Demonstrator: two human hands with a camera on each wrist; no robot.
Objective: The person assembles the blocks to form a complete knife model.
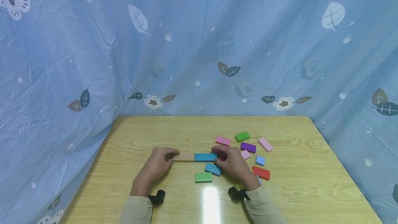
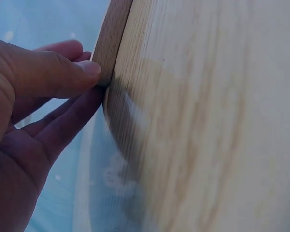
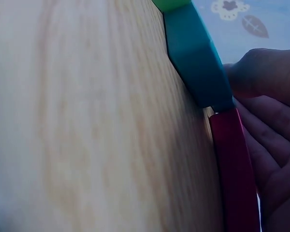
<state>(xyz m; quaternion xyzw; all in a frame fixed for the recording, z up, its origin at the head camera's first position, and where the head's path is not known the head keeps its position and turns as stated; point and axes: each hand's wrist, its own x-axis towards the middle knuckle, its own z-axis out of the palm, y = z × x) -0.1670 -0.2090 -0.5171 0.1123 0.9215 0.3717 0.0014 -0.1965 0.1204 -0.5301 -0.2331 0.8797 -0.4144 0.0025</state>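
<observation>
A bare-wood block (image 1: 184, 157) and a blue block (image 1: 205, 157) lie end to end in one line on the table. My left hand (image 1: 158, 163) pinches the wood block at its left end; in the left wrist view the thumb (image 2: 90, 68) presses its side. At the other end of the line, my right hand (image 1: 234, 163) holds the blue block between thumb and fingers. A crimson block (image 3: 234, 169) sits beneath that palm, mostly covered from above. Just in front lie a second blue block (image 1: 212, 169), set at an angle, and a light green block (image 1: 203, 177).
Several loose blocks are scattered on the right: pink (image 1: 223, 141), green (image 1: 242, 136), purple (image 1: 248, 147), pale pink (image 1: 265, 144), small blue (image 1: 260, 160) and red (image 1: 261, 173). A yellow one (image 1: 239, 186) is partly hidden by the right wrist. A blue patterned cloth (image 1: 199, 44) hangs behind the wooden table (image 1: 130, 134).
</observation>
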